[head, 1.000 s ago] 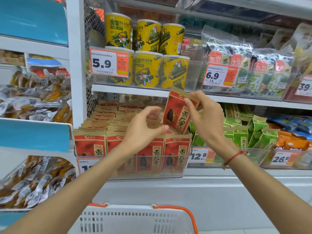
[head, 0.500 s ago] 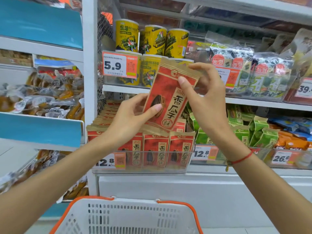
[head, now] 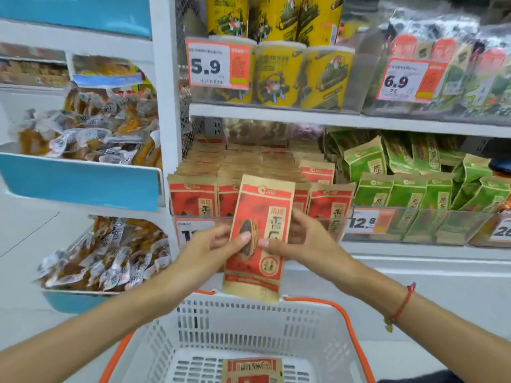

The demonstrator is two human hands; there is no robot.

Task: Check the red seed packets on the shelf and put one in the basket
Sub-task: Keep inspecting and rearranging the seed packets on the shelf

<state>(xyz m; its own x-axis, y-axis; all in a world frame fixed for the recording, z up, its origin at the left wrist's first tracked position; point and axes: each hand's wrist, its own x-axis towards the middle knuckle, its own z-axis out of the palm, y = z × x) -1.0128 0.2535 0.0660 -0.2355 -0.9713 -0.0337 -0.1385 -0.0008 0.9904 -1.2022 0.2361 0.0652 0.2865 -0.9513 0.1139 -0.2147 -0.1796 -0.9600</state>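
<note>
I hold one red seed packet (head: 260, 214) upright in front of the shelf, just above the far rim of the white basket (head: 312, 324). My left hand (head: 213, 244) grips its left edge and my right hand (head: 301, 239) grips its right edge, thumbs on the front. Rows of the same red seed packets (head: 193, 197) stand in a clear tray on the middle shelf behind it. Another red packet (head: 253, 369) lies flat on the basket's floor.
Green packets (head: 409, 189) fill the tray to the right. Yellow cans (head: 279, 70) and price tags sit on the shelf above. Blue-fronted bins (head: 83, 183) of wrapped snacks stand at the left. The basket has orange handles (head: 351, 330).
Both hands have brought the packet down from in front of the upper shelf to just above the basket and turned it upright. The view has tilted down, showing the basket's inside.
</note>
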